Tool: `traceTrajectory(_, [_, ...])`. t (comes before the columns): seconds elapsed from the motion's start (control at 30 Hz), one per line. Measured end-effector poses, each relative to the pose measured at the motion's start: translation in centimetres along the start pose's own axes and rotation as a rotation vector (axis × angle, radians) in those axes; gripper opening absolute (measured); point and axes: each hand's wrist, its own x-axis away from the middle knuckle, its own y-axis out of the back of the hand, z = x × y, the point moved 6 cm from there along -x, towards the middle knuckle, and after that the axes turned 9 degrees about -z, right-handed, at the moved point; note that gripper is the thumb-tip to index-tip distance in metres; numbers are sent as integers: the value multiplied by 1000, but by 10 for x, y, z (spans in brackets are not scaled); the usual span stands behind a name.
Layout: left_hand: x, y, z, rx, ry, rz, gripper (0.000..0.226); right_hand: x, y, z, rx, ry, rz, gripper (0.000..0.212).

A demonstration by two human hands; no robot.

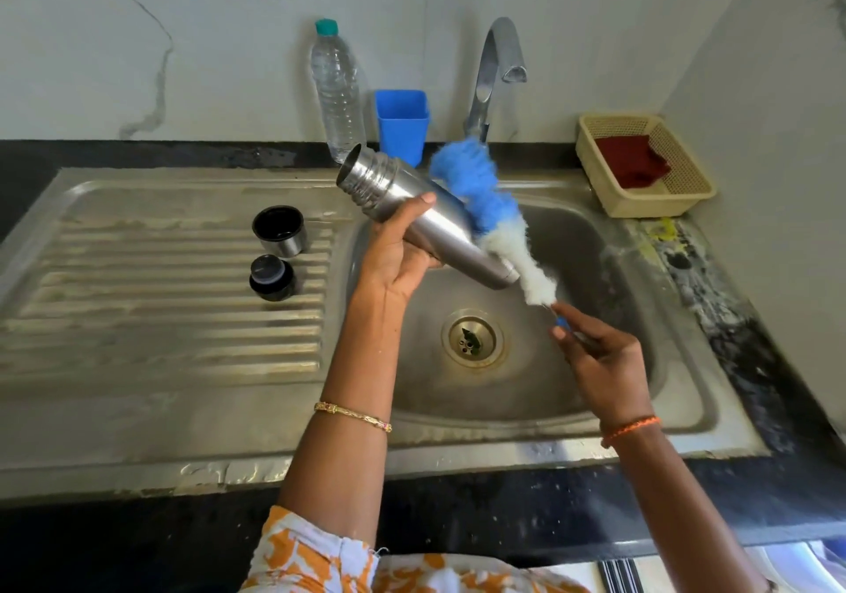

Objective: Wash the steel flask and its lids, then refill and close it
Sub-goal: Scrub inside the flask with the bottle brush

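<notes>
Stage: judged to be the washing step, outside of the body; the steel flask (425, 212) is open and held over the sink basin (595, 272), with the bottle brush (485, 208) laid along its far side.
Done so far: both closures are off. The cup lid (279, 230) and the stopper lid (272, 277) stand on the ribbed drainboard (137, 295), left of the basin, the stopper just nearer the viewer than the cup.
Not shown: whether the inside of the flask or either lid has been scrubbed; no water runs from the tap (496, 66).
Left to do: rinsing, refilling and closing, by this judgement.
Left hand (398, 253): wrapped round the flask's middle from below, thumb on the near wall; mouth tilted up and away from the basin toward the drainboard side, base pointing down into the basin.
Right hand (599, 363): pinches the brush's thin handle, above the basin's near right part; bristles touch the flask wall.
Behind the basin: plastic water bottle (336, 89) and blue tumbler (402, 125), beside the tap.
</notes>
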Motion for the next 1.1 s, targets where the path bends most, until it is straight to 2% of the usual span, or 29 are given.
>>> traceTrajectory(0.1, [3, -9, 2, 50, 23, 66, 112, -2, -24, 33, 10, 189, 21, 41])
traceTrajectory(0.23, [4, -7, -5, 143, -47, -24, 115, 4, -35, 38, 51, 297, 33, 44])
traceTrajectory(0.3, [2, -3, -7, 162, -76, -55, 110, 5, -23, 17, 82, 221, -2, 45])
traceTrajectory(0.4, [0, 7, -6, 182, -81, -113, 113, 3, 2, -14, 132, -7, -68, 42])
traceTrajectory(0.47, [-2, 12, -4, 197, -72, -147, 96, 4, 6, -16, 138, -63, -89, 38])
traceTrajectory(0.53, [-3, 9, -1, 186, -53, -161, 81, 8, -11, 8, 128, 47, -71, 36])
traceTrajectory(0.63, [-3, 5, 0, 149, -66, -164, 76, 20, -43, 40, 122, 262, -4, 38])
traceTrajectory(0.7, [-6, 9, -3, 152, -78, -161, 66, 16, -43, 34, 153, 281, -30, 38])
traceTrajectory(0.8, [-9, 14, -9, 142, -76, -112, 72, 5, -13, 4, 250, 172, -155, 36])
traceTrajectory(0.87, [-8, 18, -9, 123, -73, -114, 70, -3, 5, -14, 271, 15, -185, 32])
traceTrajectory(0.93, [-7, 19, -8, 136, -66, -99, 67, -5, 10, -16, 283, -42, -186, 32])
traceTrajectory(0.97, [-7, 19, -8, 138, -65, -82, 67, -4, 6, -6, 294, 3, -187, 32])
traceTrajectory(1.03, [-7, 14, -7, 105, -69, -50, 65, 7, -11, 23, 299, 229, -173, 33])
traceTrajectory(1.1, [-5, 9, -6, 84, -76, -14, 60, 26, -33, 39, 262, 415, -86, 37])
